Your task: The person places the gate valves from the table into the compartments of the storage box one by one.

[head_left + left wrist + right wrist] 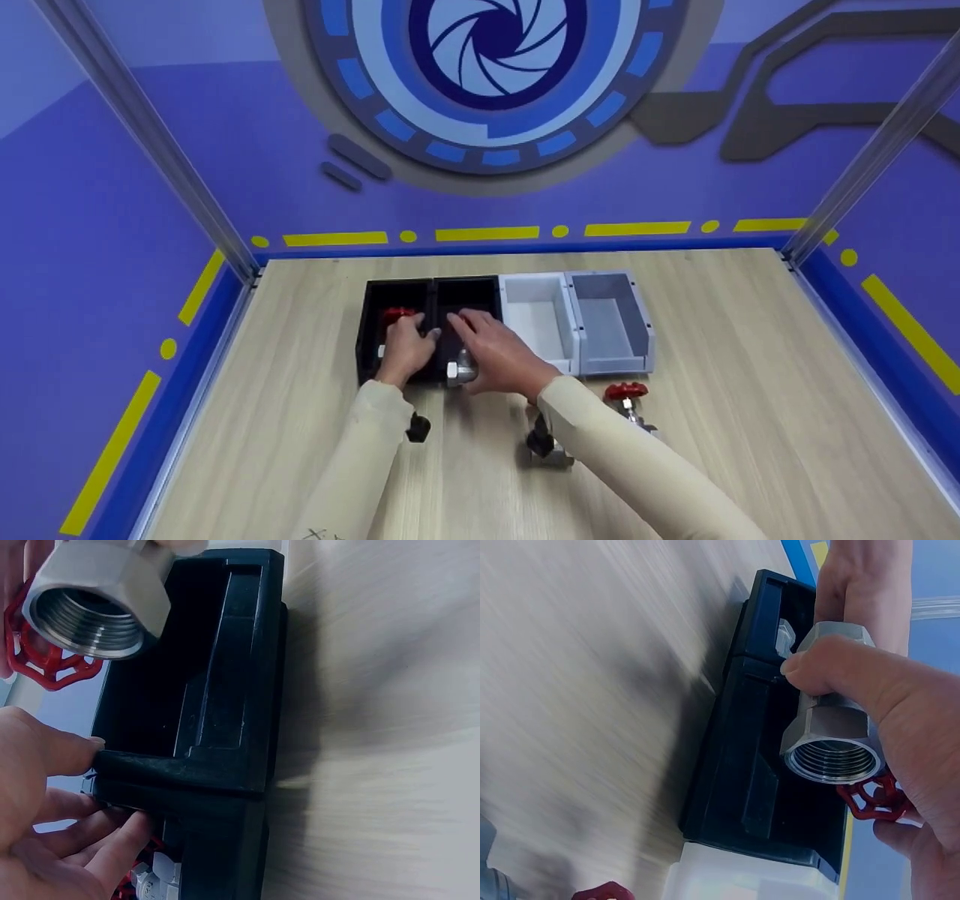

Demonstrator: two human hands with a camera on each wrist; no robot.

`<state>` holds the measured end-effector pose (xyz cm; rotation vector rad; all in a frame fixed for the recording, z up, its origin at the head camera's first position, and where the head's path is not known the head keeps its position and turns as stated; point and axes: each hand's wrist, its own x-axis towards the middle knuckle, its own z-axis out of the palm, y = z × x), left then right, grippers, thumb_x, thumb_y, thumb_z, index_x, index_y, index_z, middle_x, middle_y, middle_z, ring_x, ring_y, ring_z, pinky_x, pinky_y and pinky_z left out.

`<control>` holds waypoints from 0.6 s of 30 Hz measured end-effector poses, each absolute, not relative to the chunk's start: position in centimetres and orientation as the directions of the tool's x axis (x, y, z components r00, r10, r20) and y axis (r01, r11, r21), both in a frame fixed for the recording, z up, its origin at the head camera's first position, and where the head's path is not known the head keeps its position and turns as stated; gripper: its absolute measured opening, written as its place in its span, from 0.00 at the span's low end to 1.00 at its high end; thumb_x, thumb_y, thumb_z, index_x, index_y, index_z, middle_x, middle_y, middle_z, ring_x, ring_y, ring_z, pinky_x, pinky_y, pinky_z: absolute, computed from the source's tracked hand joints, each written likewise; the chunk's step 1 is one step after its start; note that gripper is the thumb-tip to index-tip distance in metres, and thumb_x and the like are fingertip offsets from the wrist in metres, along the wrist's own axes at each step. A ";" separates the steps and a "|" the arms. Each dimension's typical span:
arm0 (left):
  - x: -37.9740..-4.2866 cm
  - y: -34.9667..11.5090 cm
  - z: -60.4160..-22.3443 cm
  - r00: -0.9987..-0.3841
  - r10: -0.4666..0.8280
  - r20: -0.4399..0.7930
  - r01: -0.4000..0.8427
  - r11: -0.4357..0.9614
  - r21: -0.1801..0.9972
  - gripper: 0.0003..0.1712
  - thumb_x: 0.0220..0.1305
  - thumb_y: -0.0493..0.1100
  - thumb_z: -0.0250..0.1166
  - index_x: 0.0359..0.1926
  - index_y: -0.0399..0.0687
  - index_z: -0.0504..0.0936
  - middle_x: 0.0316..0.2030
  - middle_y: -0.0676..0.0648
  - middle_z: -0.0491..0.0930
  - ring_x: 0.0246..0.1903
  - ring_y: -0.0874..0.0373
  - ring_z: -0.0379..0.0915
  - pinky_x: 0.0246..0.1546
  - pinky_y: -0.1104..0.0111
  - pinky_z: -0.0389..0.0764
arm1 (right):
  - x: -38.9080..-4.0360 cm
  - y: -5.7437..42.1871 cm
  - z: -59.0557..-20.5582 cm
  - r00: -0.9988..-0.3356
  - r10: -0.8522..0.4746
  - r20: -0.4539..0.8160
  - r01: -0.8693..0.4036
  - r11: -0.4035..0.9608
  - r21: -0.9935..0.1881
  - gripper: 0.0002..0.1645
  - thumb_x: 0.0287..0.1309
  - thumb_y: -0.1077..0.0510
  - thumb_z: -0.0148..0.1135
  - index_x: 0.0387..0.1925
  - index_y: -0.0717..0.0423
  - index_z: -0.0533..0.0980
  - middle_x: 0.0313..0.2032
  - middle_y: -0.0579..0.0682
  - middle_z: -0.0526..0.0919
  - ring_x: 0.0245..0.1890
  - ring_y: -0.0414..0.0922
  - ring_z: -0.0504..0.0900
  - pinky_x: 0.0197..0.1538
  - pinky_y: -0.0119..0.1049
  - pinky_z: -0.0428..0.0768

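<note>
My right hand holds a metal valve with a red handwheel above the second black bin. The thumb lies along the valve's body, and its threaded opening shows in both wrist views. My left hand pinches the wall between the two black bins, thumb on one side and fingers on the other. Inside the left black bin lies another valve with a red handwheel, partly covered by the left hand.
Right of the black bins stand a white bin and a grey bin, joined in one row. On the wooden table lie a red-wheeled valve and a metal part half hidden by the right forearm. Panels enclose the table behind and at the sides.
</note>
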<state>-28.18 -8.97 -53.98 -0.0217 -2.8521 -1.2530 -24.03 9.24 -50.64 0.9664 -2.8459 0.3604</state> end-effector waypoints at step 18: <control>-28.1 -8.8 -54.0 -0.998 -0.001 0.057 0.042 0.664 0.747 0.21 0.60 0.41 0.66 0.53 0.34 0.81 0.49 0.34 0.82 0.52 0.43 0.78 0.56 0.54 0.76 | -25.0 9.0 -50.7 -0.806 -0.571 0.157 -0.592 0.777 -0.214 0.64 0.31 0.46 0.78 0.71 0.59 0.58 0.66 0.60 0.67 0.67 0.54 0.66 0.67 0.46 0.70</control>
